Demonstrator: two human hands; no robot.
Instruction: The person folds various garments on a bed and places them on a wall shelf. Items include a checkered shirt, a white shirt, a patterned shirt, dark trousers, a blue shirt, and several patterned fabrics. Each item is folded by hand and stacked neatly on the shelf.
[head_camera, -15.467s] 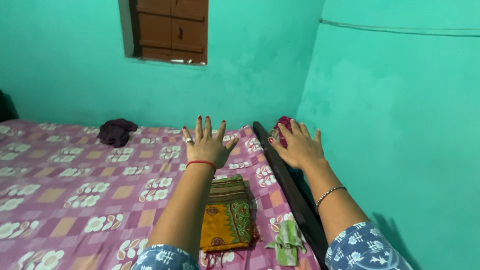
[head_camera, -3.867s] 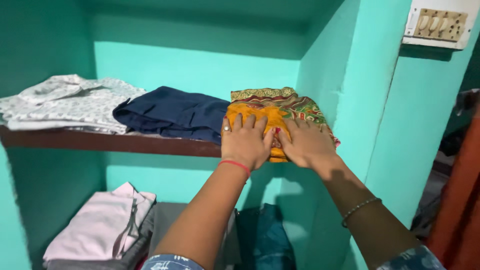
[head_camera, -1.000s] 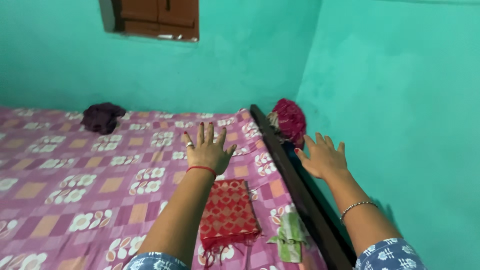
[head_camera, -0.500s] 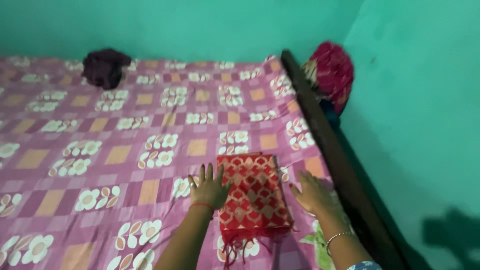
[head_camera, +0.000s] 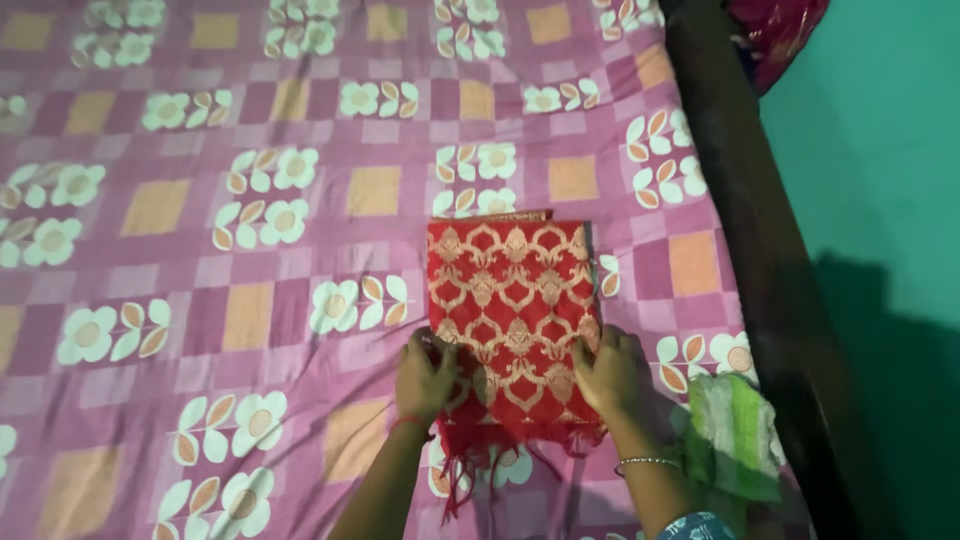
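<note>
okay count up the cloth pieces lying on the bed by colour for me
Red and gold folded cloth, gripped by left hand and right hand: 1
Green and white cloth: 1
Dark red bundle at the bed's corner: 1
Total: 3

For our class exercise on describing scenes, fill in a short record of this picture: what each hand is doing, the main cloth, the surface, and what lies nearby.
Left hand: left hand grips the near left edge of the folded red cloth
Right hand: right hand grips its near right edge
Cloth: red with gold pattern, fringe at the near end
Surface: pink flowered bedsheet
Nearby: green and white cloth right of the hands; dark bed rail
</note>
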